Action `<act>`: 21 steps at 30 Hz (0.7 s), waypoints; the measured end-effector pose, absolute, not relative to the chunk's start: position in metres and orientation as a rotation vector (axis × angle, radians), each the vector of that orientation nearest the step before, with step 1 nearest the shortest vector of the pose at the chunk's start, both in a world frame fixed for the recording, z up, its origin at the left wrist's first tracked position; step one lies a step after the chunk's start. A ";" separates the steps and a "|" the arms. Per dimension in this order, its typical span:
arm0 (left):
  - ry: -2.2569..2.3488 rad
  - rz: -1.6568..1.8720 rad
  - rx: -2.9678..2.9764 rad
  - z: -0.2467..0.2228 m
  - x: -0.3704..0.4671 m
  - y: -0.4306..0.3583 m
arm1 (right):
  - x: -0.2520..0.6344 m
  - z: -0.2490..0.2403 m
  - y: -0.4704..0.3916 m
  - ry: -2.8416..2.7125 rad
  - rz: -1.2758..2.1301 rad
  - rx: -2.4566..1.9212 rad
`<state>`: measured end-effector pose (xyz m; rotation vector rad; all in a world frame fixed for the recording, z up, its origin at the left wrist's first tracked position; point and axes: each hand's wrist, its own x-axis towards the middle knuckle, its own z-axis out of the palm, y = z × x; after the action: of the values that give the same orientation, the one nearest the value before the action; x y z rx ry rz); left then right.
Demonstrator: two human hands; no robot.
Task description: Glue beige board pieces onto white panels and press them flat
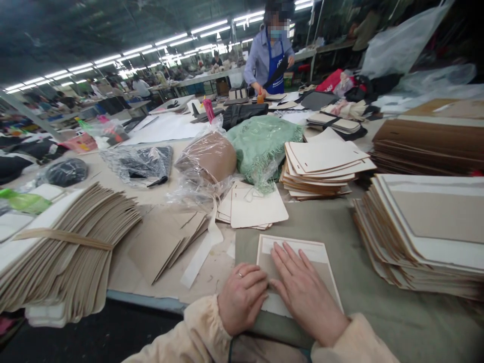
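A white panel [325,252] with a grey-beige piece on its face lies on the green cloth in front of me. My right hand [302,285] rests flat on this panel, fingers stretched out and slightly apart. Against the panel's left edge, my left hand [244,297] is closed with its fingers curled; what they grip, if anything, is hidden. Just beyond, a few cream panels [259,206] lie loosely overlapped. Grey-beige cards [166,242] and a white strip [202,252] are to the left of my hands.
A tall stack of panels [434,242] stands at right, brown pieces [427,146] behind it. Cream panels [325,156] are piled farther back. A banded bundle [75,242] is at left. Plastic-wrapped items and green fabric [260,141] fill the middle. Across the table stands a co-worker [268,60].
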<state>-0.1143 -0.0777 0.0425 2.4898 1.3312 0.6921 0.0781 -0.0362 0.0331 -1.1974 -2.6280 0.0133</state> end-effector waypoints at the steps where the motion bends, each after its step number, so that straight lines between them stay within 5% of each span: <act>1: 1.335 0.682 2.486 0.041 -0.114 -0.078 | 0.075 0.030 -0.035 -2.647 0.026 -1.189; 21: 1.315 0.775 2.466 0.031 -0.114 -0.077 | 0.062 0.027 -0.024 -2.709 0.213 -1.196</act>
<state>-0.1142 -0.0768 0.0306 2.4655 1.3145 0.7748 0.0618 -0.0244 0.0273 -1.1955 -2.7087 0.2126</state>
